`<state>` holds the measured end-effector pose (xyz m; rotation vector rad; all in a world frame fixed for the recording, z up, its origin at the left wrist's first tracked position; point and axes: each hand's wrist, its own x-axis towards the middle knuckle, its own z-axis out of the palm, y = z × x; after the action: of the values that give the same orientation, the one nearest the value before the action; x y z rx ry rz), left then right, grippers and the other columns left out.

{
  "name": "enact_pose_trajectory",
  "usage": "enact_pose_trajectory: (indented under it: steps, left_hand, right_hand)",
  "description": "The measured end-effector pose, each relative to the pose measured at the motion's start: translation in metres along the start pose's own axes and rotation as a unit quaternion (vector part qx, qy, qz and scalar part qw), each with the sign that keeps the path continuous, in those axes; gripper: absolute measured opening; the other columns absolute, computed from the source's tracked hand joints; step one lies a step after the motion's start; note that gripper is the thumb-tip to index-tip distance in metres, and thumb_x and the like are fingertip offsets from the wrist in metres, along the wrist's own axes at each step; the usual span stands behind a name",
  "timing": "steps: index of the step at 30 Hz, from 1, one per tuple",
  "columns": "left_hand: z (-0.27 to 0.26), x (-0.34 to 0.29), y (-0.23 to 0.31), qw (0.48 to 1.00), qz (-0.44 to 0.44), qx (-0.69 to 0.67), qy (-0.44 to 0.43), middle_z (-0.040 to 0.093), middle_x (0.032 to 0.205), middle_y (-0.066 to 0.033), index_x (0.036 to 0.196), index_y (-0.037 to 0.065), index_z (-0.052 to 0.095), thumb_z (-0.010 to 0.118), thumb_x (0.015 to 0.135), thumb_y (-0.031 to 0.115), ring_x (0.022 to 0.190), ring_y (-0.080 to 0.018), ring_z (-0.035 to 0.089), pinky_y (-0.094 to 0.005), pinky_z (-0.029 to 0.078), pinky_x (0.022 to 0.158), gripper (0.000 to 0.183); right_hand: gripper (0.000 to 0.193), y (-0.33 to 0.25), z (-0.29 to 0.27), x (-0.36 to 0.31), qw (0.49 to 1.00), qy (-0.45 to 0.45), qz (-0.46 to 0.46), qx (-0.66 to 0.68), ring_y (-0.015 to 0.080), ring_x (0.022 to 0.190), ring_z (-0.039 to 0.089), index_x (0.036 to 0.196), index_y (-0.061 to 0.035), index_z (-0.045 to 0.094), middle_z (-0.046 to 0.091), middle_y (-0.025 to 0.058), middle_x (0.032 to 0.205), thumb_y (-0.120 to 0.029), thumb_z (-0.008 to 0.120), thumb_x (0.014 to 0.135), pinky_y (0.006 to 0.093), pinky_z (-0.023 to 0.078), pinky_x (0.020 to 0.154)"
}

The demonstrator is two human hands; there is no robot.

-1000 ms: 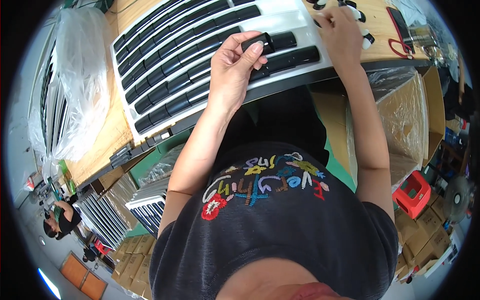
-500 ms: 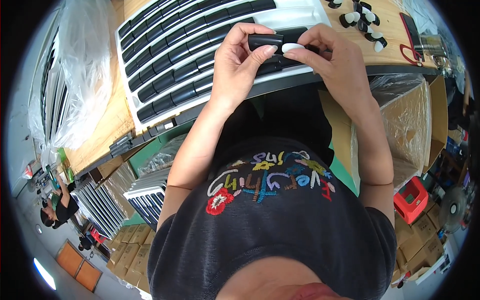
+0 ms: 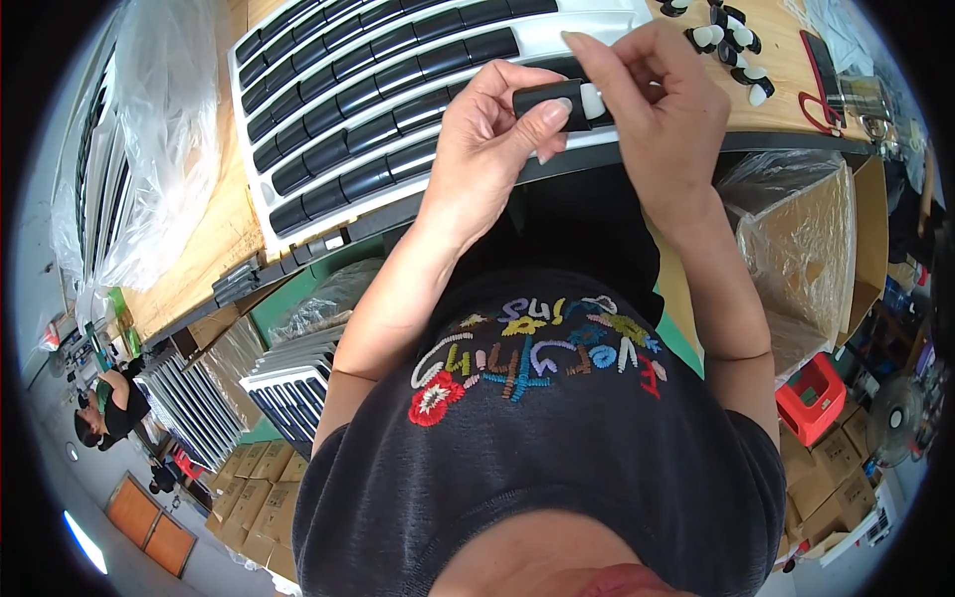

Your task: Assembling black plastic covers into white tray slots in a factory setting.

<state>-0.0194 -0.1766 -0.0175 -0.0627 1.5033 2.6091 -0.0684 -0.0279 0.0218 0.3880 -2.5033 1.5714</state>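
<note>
In my left hand (image 3: 487, 139) is a short glossy black tube (image 3: 537, 97), gripped between thumb and fingers above the table's front edge. A small black piece with a white oval pad (image 3: 593, 100) sits at the tube's right end. Close beside that pad is my right hand (image 3: 676, 119), its thumb stretched up and left, the other fingers partly curled. Nothing shows in its grip. Behind both hands lies a white tray (image 3: 597, 30) with rows of similar black tubes (image 3: 363, 134).
Several small black pieces with white pads (image 3: 741, 40) lie at the back right, near a phone (image 3: 818, 60) with a red strap. Clear plastic sheeting (image 3: 174, 149) hangs at left. A plastic-lined carton (image 3: 796, 239) and a red stool (image 3: 811, 398) stand at right.
My right thumb has lifted off the white pad and now points up and left. My left hand has moved slightly right and down with the tube, turning the pad more upright.
</note>
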Motion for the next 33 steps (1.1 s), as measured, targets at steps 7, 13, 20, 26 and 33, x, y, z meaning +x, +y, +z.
enact_pose_trajectory:
  steps: [7,13,20,26,33]
  left_hand:
    - [-0.001,-0.004,-0.004,0.999,0.010,-0.009,-0.033,0.062,0.093,-0.0052,0.116,0.002,0.054,0.059,0.098,0.008,0.075,-0.0097,0.055,-0.0210,0.046,0.068,0.019]
    - [0.010,-0.011,-0.001,0.999,0.001,0.004,-0.044,0.057,0.102,-0.0080,0.114,0.002,0.049,0.056,0.099,0.005,0.076,-0.0098,0.052,-0.0206,0.043,0.067,0.017]
    - [0.008,-0.019,0.001,0.982,-0.058,-0.149,-0.097,0.054,0.108,-0.0088,0.115,0.002,0.046,0.051,0.100,0.003,0.070,-0.0090,0.041,-0.0205,0.036,0.063,0.016]
    - [0.022,-0.036,0.004,0.999,0.020,0.012,-0.048,0.051,0.105,-0.0083,0.113,0.003,0.045,0.053,0.099,0.005,0.073,-0.0090,0.043,-0.0230,0.039,0.065,0.017]
    - [0.021,-0.027,-0.018,0.999,-0.049,0.011,-0.007,0.050,0.102,-0.0042,0.110,0.006,0.046,0.053,0.098,0.000,0.078,-0.0089,0.052,-0.0232,0.045,0.069,0.015]
  right_hand:
    - [0.055,0.000,-0.010,0.020,0.990,-0.067,0.080,0.098,0.0108,0.063,0.052,0.090,0.0015,0.063,0.059,0.0022,0.070,-0.039,0.031,0.108,0.0277,0.041,0.060]
    - [0.065,-0.001,0.005,0.021,0.907,-0.214,0.242,0.269,0.0130,0.074,0.057,0.095,0.0008,0.065,0.063,0.0066,0.081,-0.050,0.024,0.107,0.0276,0.045,0.075]
    - [0.074,-0.017,0.010,0.016,0.812,-0.302,0.290,0.407,0.0170,0.084,0.059,0.110,0.0055,0.059,0.064,0.0135,0.094,-0.053,0.014,0.106,0.0283,0.045,0.084]
    - [0.061,-0.021,0.007,0.007,0.799,-0.325,0.264,0.431,0.0216,0.083,0.060,0.109,0.0045,0.060,0.065,0.0138,0.093,-0.045,0.024,0.108,0.0322,0.046,0.082]
    - [0.055,0.024,0.020,-0.011,0.884,-0.227,0.231,0.336,0.0163,0.082,0.064,0.104,-0.0022,0.068,0.069,0.0118,0.091,-0.043,0.031,0.106,0.0263,0.049,0.078]
